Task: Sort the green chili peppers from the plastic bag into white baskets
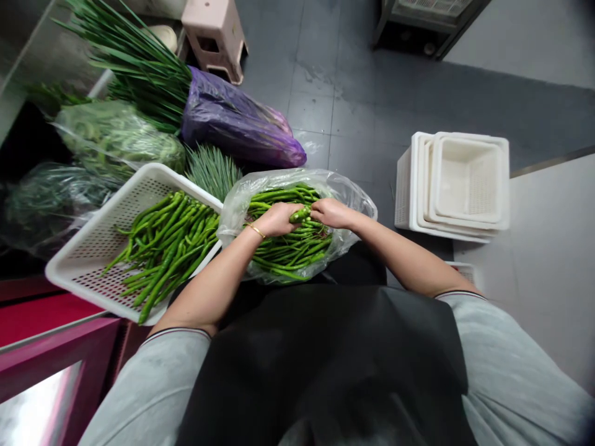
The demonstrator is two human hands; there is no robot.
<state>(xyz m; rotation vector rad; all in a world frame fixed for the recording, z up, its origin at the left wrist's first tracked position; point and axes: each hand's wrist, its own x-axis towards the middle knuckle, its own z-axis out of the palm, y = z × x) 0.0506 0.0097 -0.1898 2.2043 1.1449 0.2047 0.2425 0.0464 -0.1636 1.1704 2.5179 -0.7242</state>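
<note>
Over a clear plastic bag point(357, 197) full of long green chili peppers point(297, 251), both of my hands are close together. My left hand point(280, 218), with a gold bangle at the wrist, is wrapped round a small bunch of green chili peppers point(300, 215), their ends pointing right. The closed fingers of my right hand point(333, 213) meet the ends of that bunch; what they pinch is too small to make out. To the left, a white perforated basket point(88, 254) tilts against the bag and holds a heap of similar peppers point(171, 241).
Long green stalks point(144, 74) stick out of a purple bag point(237, 121) at the back left, near bagged greens point(116, 136) and a pink stool point(214, 37). Nested white baskets point(406, 183) stand on the grey tiled floor point(316, 80) at right. A metal rack point(418, 25) is behind.
</note>
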